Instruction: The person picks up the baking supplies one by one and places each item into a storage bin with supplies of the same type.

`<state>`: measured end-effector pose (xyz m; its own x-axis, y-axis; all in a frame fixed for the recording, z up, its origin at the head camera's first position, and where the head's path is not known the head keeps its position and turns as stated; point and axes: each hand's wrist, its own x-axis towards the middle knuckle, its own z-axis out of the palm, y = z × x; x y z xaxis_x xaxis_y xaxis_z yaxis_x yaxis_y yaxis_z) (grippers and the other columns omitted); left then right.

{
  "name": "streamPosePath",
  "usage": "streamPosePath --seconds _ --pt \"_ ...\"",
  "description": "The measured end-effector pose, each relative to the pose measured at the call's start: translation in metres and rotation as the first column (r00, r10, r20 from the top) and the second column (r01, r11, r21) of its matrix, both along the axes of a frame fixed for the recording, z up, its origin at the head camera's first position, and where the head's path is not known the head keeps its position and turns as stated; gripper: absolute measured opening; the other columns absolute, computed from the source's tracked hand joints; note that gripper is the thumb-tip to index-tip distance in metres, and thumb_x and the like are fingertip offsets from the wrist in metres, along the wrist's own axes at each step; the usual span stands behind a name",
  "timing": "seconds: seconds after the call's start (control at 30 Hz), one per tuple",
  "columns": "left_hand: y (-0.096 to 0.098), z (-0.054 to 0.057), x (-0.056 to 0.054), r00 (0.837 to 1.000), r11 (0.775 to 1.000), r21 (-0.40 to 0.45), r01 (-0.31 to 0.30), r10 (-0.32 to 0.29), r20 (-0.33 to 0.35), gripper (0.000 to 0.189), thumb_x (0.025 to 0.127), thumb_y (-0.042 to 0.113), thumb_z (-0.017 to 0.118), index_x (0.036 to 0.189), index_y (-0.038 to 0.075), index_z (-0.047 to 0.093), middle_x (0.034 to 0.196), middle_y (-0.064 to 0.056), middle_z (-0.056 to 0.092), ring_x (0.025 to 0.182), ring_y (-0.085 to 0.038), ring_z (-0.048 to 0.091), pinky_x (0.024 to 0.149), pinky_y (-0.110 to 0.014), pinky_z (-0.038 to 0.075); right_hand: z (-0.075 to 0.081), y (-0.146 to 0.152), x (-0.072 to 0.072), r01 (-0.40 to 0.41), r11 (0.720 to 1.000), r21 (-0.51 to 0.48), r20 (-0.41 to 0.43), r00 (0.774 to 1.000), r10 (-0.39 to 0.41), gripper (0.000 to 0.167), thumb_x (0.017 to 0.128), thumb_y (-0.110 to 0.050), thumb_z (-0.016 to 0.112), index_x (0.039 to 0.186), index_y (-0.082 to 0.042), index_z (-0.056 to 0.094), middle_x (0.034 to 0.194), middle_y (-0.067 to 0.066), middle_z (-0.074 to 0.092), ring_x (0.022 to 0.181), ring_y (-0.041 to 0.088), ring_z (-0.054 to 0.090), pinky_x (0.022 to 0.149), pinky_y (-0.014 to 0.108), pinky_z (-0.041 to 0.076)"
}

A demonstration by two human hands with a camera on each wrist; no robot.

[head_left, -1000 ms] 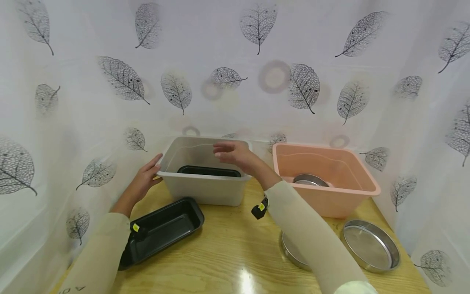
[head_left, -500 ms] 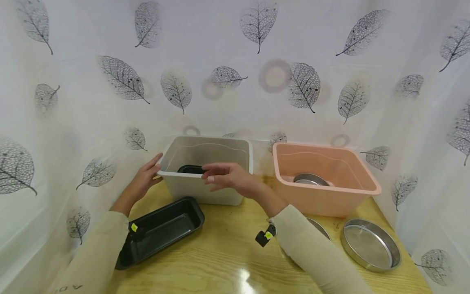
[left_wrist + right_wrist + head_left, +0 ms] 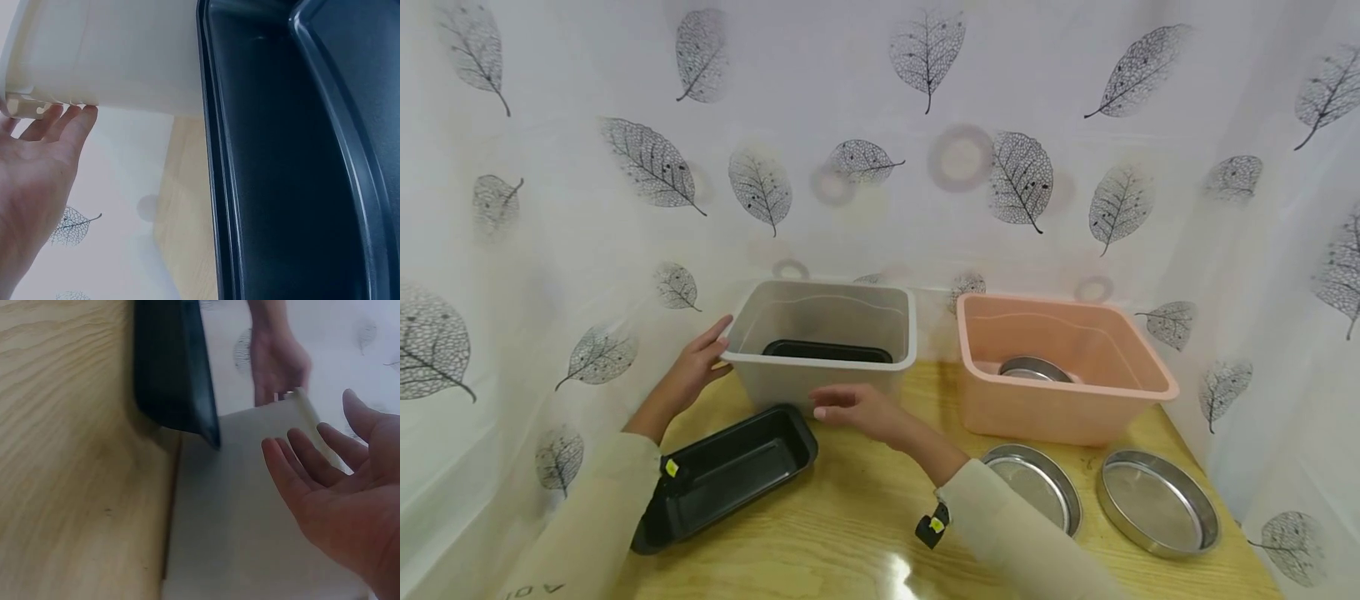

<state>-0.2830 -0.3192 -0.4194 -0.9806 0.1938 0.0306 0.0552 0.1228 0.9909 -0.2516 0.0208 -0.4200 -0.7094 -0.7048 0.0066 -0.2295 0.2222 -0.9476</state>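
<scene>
A pale curtain (image 3: 850, 242), printed with dark, lacy leaf skeletons, hangs behind a counter (image 3: 857, 525) of yellowish, glossy wood with wavy grain. On the counter stands a smooth grey-white plastic bin (image 3: 782, 387), a deep rectangle with rounded corners and a flared lip. The person's left hand (image 3: 692, 371) touches its left end, fingers mostly straight and tucked beneath the lip. The right hand (image 3: 865, 414) is held in front of the bin, palm turned inward, fingers loosely bent and gripping nothing.

Inside the bin lies a dark pan (image 3: 827, 352), only its long, rounded upper part showing. Another black loaf pan (image 3: 741, 467) sits slantwise on the counter, under the left forearm; it is long, with sloping sides, rounded corners and a slight sheen. To the right, a peach plastic tub (image 3: 1045, 410) holds a round metal tin (image 3: 1033, 367); two shallow, silvery round tins (image 3: 1159, 504) lie before it, one partly behind the right sleeve (image 3: 1026, 533).
</scene>
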Motion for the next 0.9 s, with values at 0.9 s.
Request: streamPosePath --seconds 0.9 --pt "-0.001 -0.002 0.001 1.000 1.000 0.015 0.017 -0.017 -0.008 0.066 0.111 0.034 0.034 0.163 0.013 -0.001 0.169 -0.019 -0.003 0.151 -0.046 0.011 0.117 -0.065 0.018 -0.078 -0.055 -0.016 0.180 0.983 -0.044 0.115 0.978 -0.174 0.037 0.099 -0.030 0.066 0.133 -0.016 0.068 0.134 -0.001 0.065 0.105 0.009 0.056 0.089 0.025 0.048"
